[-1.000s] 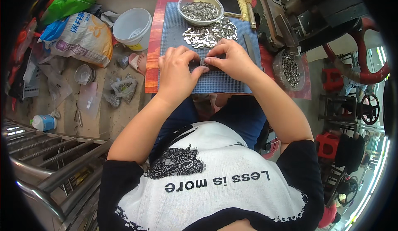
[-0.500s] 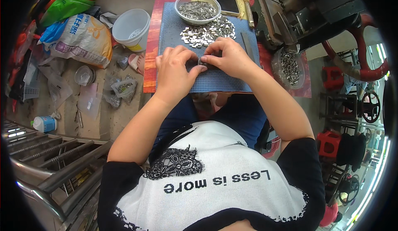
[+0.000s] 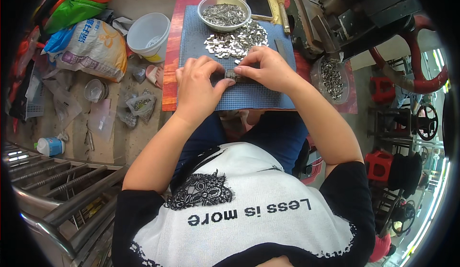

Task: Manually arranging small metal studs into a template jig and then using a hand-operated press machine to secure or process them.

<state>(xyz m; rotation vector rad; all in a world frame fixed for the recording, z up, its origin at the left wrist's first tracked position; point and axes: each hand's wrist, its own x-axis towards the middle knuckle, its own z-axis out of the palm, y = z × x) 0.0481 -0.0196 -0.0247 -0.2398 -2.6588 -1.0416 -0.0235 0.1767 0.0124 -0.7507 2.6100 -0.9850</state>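
Note:
A small dark metal block (image 3: pixel 232 74) lies low over the blue ribbed mat (image 3: pixel 191 42) between my two hands. My left hand (image 3: pixel 200 79) is curled round its left end, thumb on the near side and fingers on the far side. From the right, my right hand (image 3: pixel 268 68) grips it with bent fingers and the thumb pressed on top; the palm hides its right end. Just beyond the fingers spreads a pile of short shiny metal pieces (image 3: pixel 230 44). Behind the pile stands a clear plastic bowl (image 3: pixel 201 15) full of thin metal pins (image 3: pixel 224 14).
A phone (image 3: pixel 257 0), a brush (image 3: pixel 281 11) and a flat dark metal bar (image 3: pixel 280 49) lie around the mat. At right, a tub of metal parts (image 3: pixel 331 79) sits below a machine (image 3: pixel 330 25) with a red handwheel (image 3: pixel 412 51). A white bucket (image 3: pixel 151 30) stands left of the table.
The view has shifted slightly, so the table sits a little lower and further left. My right fingers have moved a little, and more of the metal block shows between my hands.

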